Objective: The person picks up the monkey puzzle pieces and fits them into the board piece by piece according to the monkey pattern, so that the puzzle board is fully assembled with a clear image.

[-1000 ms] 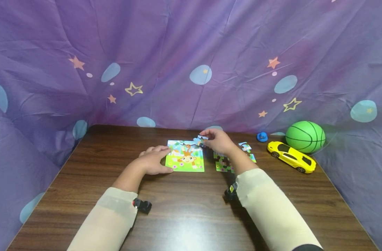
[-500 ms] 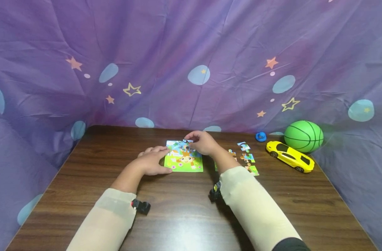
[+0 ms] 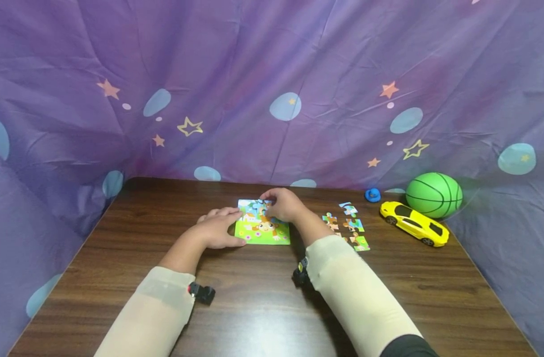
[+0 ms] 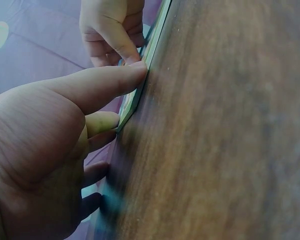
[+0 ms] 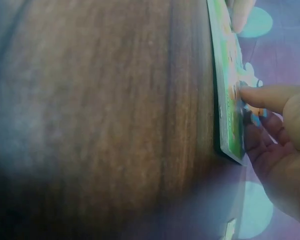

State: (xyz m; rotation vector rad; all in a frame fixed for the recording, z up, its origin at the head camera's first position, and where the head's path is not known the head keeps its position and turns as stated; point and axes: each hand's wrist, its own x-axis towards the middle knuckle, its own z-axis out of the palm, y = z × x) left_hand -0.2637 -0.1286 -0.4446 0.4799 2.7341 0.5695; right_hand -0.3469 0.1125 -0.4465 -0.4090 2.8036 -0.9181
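Note:
A square jigsaw board (image 3: 258,238) with a printed monkey on green grass lies flat on the table. My left hand (image 3: 217,230) rests at its left side, fingers fairly straight, with the thumb (image 4: 110,82) at the board's edge and a fingertip at the corner. Over the board's upper right part, my right hand (image 3: 286,205) pinches a blue and orange puzzle piece (image 5: 260,112) between thumb and fingers. That piece is close over the picture and mostly covered by the hand in the head view.
Several loose puzzle pieces (image 3: 354,224) lie on the brown table (image 3: 254,307) right of the board. Beyond them are a yellow toy car (image 3: 413,223), a green ball (image 3: 434,195) and a small blue toy (image 3: 373,195). A purple patterned cloth (image 3: 236,99) hangs behind the table.
My right hand has moved left with the puzzle piece, from the board's right corner to over its upper part, uncovering more loose pieces. My left hand stays at the board's left side.

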